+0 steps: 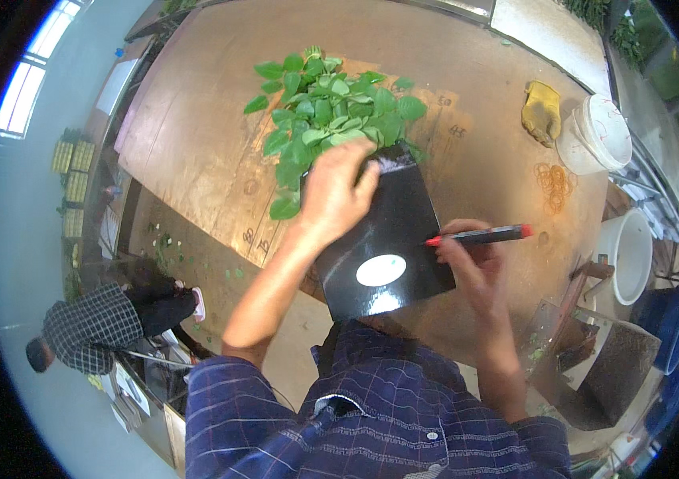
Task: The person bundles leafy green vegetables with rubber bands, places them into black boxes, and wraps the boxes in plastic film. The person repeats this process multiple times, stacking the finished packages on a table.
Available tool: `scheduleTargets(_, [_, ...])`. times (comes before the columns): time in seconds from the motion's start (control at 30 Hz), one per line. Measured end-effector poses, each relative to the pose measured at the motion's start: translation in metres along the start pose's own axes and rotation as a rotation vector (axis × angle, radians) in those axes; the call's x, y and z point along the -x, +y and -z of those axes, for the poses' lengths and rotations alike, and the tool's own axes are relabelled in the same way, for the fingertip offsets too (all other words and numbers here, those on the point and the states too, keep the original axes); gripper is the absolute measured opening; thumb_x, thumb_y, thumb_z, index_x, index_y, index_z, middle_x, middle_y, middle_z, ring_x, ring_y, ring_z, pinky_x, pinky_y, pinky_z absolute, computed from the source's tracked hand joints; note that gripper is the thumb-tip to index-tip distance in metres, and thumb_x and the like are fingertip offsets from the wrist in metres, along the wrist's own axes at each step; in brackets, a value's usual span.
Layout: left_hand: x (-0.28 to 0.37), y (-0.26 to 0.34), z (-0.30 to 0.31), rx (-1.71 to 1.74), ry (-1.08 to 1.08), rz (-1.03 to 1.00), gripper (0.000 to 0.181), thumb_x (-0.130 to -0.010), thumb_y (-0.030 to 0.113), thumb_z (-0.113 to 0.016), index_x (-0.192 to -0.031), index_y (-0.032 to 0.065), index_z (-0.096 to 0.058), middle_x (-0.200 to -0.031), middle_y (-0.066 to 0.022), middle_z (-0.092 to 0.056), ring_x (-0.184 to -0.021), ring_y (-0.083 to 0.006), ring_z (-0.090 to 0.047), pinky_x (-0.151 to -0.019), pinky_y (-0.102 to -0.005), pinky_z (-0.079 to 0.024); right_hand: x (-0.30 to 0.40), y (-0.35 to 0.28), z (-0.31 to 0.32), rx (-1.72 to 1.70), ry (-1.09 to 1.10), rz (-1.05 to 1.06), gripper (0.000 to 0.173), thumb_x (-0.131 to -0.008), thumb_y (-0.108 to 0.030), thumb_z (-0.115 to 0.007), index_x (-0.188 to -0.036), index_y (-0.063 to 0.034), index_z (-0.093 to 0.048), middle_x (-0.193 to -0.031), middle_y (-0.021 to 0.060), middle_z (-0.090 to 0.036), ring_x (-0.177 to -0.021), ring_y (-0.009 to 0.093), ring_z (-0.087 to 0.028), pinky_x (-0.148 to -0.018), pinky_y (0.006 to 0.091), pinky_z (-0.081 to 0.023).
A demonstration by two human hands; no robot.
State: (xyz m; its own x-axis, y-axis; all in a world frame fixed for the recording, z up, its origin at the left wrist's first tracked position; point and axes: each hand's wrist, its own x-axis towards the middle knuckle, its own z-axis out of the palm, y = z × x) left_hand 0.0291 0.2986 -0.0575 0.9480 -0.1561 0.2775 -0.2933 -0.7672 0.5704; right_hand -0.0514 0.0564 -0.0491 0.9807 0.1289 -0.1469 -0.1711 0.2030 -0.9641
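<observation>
A leafy green bunch of stems (333,108) lies on the table before me, its cut ends pointing away. Its near part is covered by a glossy black wrap (387,215) bearing a white oval (381,270). Across the wrap's far left edge lies my left hand (339,182), thumb apart from the fingers; whether it grips the edge cannot be made out. My right hand (477,263), at the wrap's right edge, holds a marker pen (483,235) with a black barrel and red ends. The pen's red tip points left, at the wrap's surface.
On the wooden table (196,108), a yellow glove (541,114), white buckets (594,135) and a heap of rubber bands (555,187) lie to the right. Beyond the edge stand a white bin (630,257) and blue bins (668,329). Another person (100,323) stands at left.
</observation>
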Motion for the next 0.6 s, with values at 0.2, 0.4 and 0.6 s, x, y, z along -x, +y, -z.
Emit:
scheduleTargets(0.2, [0.037, -0.002, -0.053, -0.147, 0.058, -0.046, 0.037, -0.096, 0.024, -0.058, -0.125, 0.0022, -0.059, -0.130, -0.0218, -0.059, -0.125, -0.0382, -0.053, -0.110, -0.0499, -0.035, 0.022, 0.039, -0.015, 0.073, -0.099, -0.010, 0.016, -0.090, -0.011, -0.073, -0.101, 0.0003, -0.067, -0.088, 0.0016, -0.067, -0.079, 0.005, -0.059, -0.068, 0.0205, -0.047])
scheduleTargets(0.4, [0.044, -0.005, -0.060, -0.192, 0.106, -0.068, 0.036, -0.095, 0.024, -0.060, -0.124, 0.0024, -0.059, -0.129, -0.0207, -0.060, -0.124, -0.0363, -0.053, -0.109, -0.0501, -0.036, 0.029, 0.043, -0.018, 0.183, -0.047, -0.035, 0.015, -0.088, -0.011, -0.075, -0.095, 0.0011, -0.070, -0.081, 0.0018, -0.067, -0.073, 0.007, -0.060, -0.064, 0.0221, -0.048])
scheduleTargets(0.6, [0.043, -0.004, -0.062, -0.206, 0.113, -0.074, 0.037, -0.094, 0.023, -0.061, -0.124, 0.0023, -0.059, -0.129, -0.0196, -0.060, -0.124, -0.0353, -0.054, -0.109, -0.0500, -0.036, 0.026, 0.045, -0.027, 0.196, -0.001, 0.001, 0.013, -0.088, -0.010, -0.075, -0.094, 0.0011, -0.071, -0.079, 0.0025, -0.069, -0.072, 0.008, -0.061, -0.063, 0.0224, -0.048])
